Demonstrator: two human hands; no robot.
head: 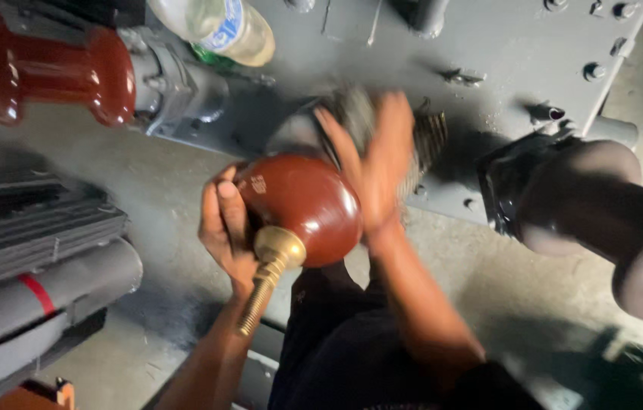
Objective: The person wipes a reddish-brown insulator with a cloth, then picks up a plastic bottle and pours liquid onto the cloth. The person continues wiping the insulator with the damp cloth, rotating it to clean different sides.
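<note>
Between both hands (224,228), maybe a brown insulator (308,203)

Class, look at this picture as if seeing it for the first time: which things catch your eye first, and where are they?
At centre, a glossy red-brown insulator with a brass threaded stud sits between the left hand and the blurred right hand. A matching insulator stands out at upper left on the grey bolted metal cover. A plastic bottle lies at the top.
</note>
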